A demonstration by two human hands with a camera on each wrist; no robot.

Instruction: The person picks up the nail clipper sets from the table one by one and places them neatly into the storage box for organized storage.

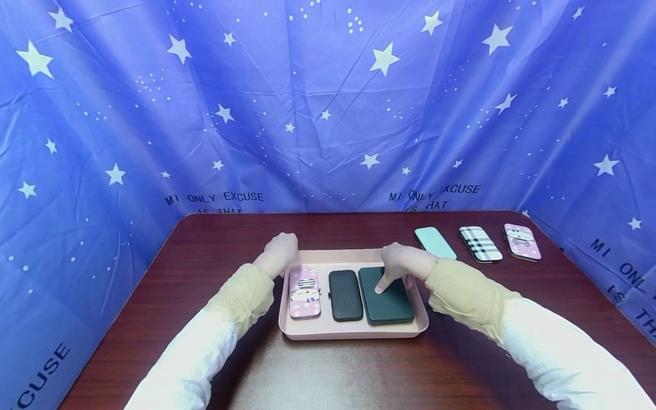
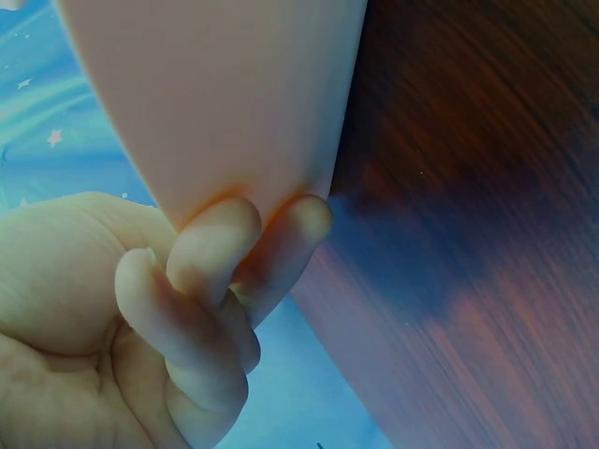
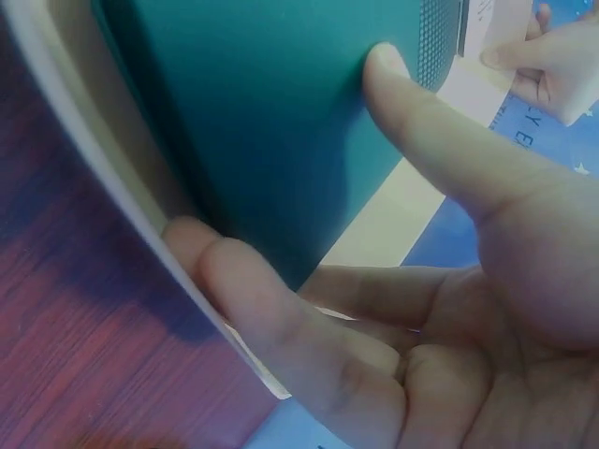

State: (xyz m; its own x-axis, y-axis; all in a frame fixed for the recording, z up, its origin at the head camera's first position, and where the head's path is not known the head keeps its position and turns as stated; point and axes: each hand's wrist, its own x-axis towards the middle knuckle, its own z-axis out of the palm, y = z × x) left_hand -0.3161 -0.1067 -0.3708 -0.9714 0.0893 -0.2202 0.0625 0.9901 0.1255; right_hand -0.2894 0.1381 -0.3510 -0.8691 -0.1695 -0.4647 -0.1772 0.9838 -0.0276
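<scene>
A light pink tray (image 1: 353, 335) sits on the table and holds three flat cases in a row. My left hand (image 1: 281, 252) grips the tray's far left corner, its fingers curled against the tray's outer side (image 2: 234, 103) in the left wrist view. At the tray's right end my right hand (image 1: 402, 263) holds a dark green case (image 1: 386, 307). Its thumb lies on the case's top face (image 3: 253, 122), with fingertips down between case and tray wall. Beside it lies a black textured case (image 1: 346, 296), then a pink patterned case (image 1: 305, 293) at the left.
Behind the tray on the right lie a mint green case (image 1: 435, 242), a plaid case (image 1: 480, 244) and another pink patterned case (image 1: 522, 242). The dark red wooden table (image 1: 205, 250) meets a blue star-printed curtain (image 1: 328, 142) at its far edge.
</scene>
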